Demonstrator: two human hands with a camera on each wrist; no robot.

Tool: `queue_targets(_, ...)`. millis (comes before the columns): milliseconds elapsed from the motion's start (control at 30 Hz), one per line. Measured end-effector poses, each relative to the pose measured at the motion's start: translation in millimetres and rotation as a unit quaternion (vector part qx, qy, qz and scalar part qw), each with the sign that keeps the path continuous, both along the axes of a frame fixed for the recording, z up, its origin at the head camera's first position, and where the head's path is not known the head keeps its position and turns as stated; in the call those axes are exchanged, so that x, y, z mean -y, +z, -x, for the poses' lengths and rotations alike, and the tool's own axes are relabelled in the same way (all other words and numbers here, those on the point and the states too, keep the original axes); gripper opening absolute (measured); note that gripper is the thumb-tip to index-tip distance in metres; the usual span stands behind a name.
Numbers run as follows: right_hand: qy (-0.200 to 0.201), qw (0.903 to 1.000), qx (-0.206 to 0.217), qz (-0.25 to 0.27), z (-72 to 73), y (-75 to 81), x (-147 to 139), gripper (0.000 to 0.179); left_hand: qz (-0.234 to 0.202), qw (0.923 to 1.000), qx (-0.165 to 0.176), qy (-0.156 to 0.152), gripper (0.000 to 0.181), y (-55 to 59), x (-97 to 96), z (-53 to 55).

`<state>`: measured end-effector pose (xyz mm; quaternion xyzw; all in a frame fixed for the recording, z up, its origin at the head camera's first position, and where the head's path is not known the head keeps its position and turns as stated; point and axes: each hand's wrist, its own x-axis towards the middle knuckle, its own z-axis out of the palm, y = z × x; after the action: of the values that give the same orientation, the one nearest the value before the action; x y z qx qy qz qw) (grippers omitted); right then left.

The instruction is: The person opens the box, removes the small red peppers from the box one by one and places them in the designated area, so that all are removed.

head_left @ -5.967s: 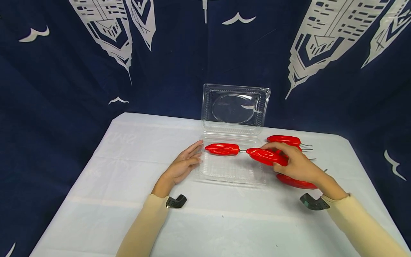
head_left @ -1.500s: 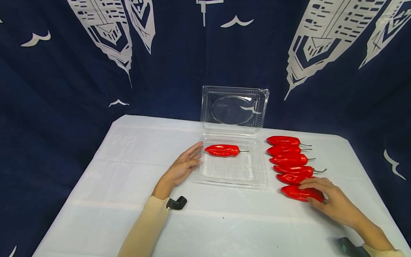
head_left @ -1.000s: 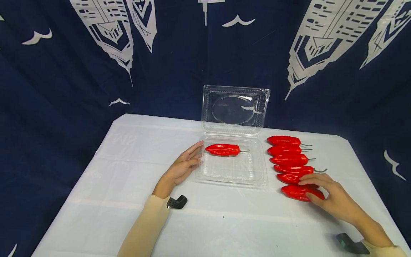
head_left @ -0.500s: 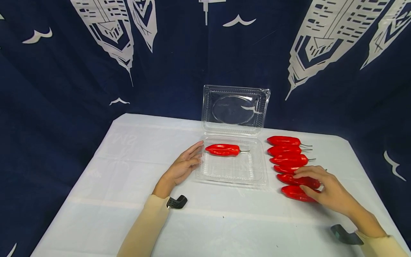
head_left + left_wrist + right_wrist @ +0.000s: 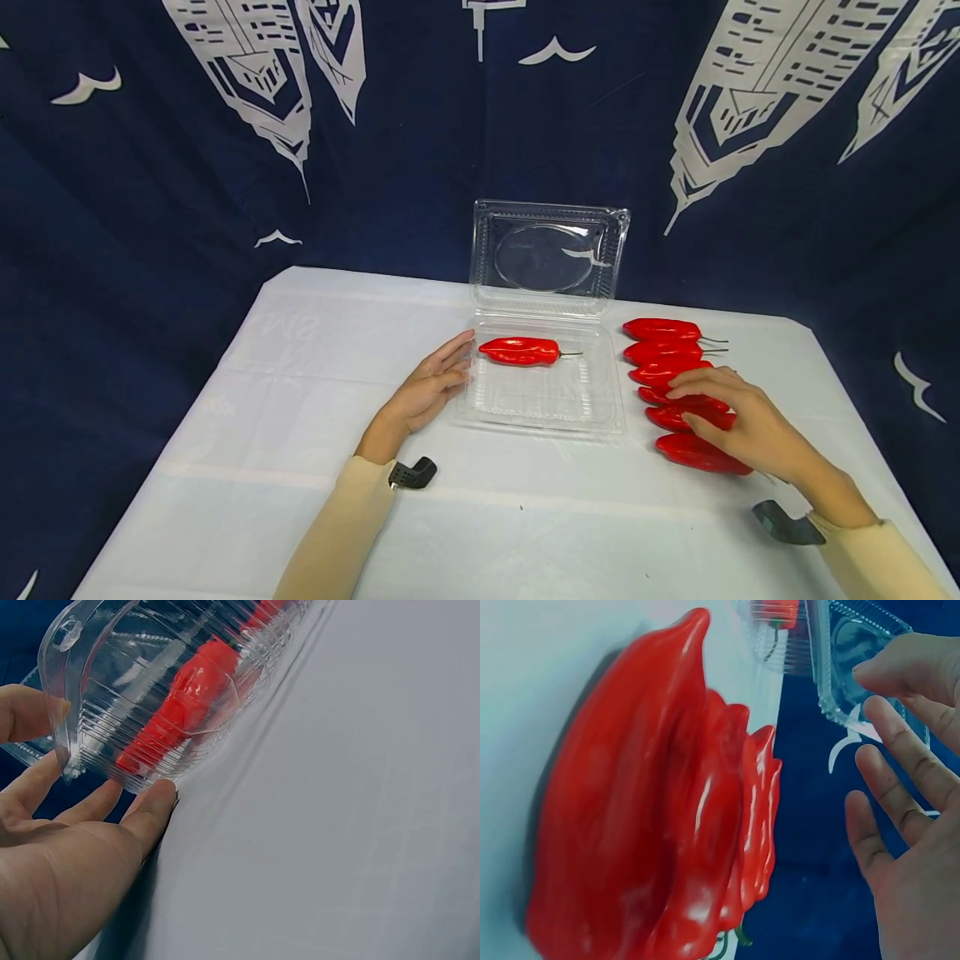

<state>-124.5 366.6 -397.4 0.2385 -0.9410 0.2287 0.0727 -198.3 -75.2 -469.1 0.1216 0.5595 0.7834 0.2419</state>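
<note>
My left hand rests at the left side of a clear plastic clamshell container, its fingertips touching the wall; the left wrist view shows the fingers against that ribbed wall. Inside, near the hinge, lies one red pepper, its stem pointing right. On the right, several red peppers lie in a column. Over the nearer ones hovers my right hand, partly covering them in the head view. In the right wrist view its fingers are spread, apart from the peppers and holding nothing.
The container's lid stands raised at the back, before a dark blue curtain with white prints. A white cloth covers the table. The nearest pepper lies right of the container's front corner.
Six seconds ago my right hand held a pepper at the container's right side. Lately it has moved from the nearest pepper up and left over the column. My left hand stays put.
</note>
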Motion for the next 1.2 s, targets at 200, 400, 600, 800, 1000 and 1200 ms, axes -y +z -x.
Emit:
queue_targets(200,0.009,0.9999,-0.001,-0.009,9.2,2.6,11.5,0.056,0.002,1.0,0.004,0.004,0.071,-1.2,1.3,-0.4)
queue_targets(400,0.022,0.9997,0.002,-0.009,19.5,5.9,23.4,0.059,0.003,1.0,0.007,0.005,0.069,-3.4,1.7,-0.1)
queue_targets(600,0.041,0.9991,0.007,0.012,27.9,11.9,37.5,0.055,0.0,1.0,0.001,0.0,0.069,-3.9,1.4,1.9)
queue_targets(800,0.06,0.998,0.006,0.018,36.4,15.4,49.5,0.051,0.0,1.0,0.005,0.001,0.068,-3.0,1.8,2.0)
queue_targets(1000,0.07,0.9968,0.031,0.02,43.6,18.1,63.7,0.047,0.004,1.0,0.004,0.001,0.069,-2.8,1.8,1.0)
queue_targets(1200,0.087,0.9947,0.052,0.015,53.5,25.2,81.9,0.049,-0.002,1.0,0.003,0.002,0.068,-2.9,1.6,1.4)
